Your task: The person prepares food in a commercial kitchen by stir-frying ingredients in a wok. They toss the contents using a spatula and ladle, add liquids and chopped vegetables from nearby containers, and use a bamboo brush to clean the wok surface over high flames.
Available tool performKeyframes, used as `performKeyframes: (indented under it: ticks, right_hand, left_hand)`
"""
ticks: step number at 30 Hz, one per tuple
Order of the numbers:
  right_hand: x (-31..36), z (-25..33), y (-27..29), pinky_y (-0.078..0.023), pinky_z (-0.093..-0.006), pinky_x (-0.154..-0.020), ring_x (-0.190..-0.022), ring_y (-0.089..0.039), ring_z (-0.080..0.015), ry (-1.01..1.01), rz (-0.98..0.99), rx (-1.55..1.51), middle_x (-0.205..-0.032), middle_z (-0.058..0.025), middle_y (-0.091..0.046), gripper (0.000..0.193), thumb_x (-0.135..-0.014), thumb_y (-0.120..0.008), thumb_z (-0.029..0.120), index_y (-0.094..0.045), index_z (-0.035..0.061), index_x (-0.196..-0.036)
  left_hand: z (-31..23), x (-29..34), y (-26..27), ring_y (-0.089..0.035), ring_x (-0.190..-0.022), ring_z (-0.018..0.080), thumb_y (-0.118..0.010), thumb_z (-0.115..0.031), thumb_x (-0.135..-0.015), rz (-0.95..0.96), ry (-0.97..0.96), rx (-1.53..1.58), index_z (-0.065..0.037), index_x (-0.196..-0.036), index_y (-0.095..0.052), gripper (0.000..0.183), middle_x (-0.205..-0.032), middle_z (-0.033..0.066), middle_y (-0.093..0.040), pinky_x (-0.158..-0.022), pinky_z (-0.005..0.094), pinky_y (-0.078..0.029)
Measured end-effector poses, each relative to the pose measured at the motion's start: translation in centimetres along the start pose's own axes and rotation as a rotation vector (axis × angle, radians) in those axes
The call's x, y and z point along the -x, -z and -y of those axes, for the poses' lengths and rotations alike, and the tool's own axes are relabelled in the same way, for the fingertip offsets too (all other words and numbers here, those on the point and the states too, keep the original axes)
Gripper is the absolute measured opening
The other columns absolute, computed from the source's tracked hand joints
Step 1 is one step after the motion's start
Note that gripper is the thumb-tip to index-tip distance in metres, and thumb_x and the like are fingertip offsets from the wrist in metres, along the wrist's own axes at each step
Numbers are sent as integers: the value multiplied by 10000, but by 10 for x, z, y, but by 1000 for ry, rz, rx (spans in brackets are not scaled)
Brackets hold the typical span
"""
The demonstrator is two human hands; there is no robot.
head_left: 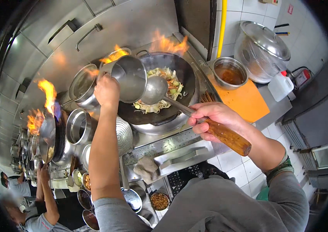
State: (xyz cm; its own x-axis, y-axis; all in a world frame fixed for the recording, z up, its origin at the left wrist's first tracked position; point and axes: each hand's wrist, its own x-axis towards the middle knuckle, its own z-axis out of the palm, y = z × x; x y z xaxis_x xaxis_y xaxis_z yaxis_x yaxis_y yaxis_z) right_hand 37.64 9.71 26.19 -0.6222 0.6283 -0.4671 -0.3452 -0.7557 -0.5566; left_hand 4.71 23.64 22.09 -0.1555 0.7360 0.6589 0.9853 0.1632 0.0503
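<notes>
My left hand [107, 91] is closed on the rim of a metal pot [132, 86], tilted over the left side of a large dark wok [186, 73]. In my right hand [215, 120] is a ladle's wooden handle [227, 136]. The steel ladle bowl [155, 90] hangs above the wok, close beside the pot's mouth. Shredded vegetables [175, 86], pale green with orange bits, lie in the wok, partly hidden behind the ladle. Whether anything is inside the tilted pot I cannot tell.
Flames [169, 44] rise behind the wok. Right of it, a steel bowl of brown liquid [230, 73] stands on an orange board [245, 102]. A perforated strainer [124, 135] and a grey cloth [146, 169] lie nearer me. At left, a co-worker's arm [49, 197] holds a flaming wok [48, 133].
</notes>
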Motion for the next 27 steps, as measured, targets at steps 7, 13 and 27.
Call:
performKeyframes:
  ticks: [7, 13, 27]
  right_hand:
    - [-14, 17, 26, -417, -262, -400, -586, -505, -91, -55, 76, -45, -858, -51, -540, 127, -921, -530, 71, -466, 38, -1025]
    - [-21, 29, 42, -434, -259, -405, -588, -509, -84, -40, 123, -76, -861, -54, -560, 156, -922, -532, 86, -458, 19, -1043]
    - [-32, 39, 53, -370, -246, -464, -557, -468, -114, -75, 173, 38, -697, -24, -508, 158, -917, -535, 169, -545, 19, -871]
  left_hand:
    - [-8, -8, -6, -689, -871, 364, -550, -140, -835, -14, -52, -11, -18, -857, -680, 180, -1217, 128, -642, -766, 461, -566]
    - [-15, -10, -5, -677, -944, 334, -558, -144, -845, -34, -88, -20, -22, -852, -678, 171, -1252, 124, -622, -779, 460, -564]
    - [-28, -17, 15, -628, -1052, 303, -564, -91, -842, -159, -330, -101, -33, -793, -669, 130, -1270, 82, -598, -717, 401, -592]
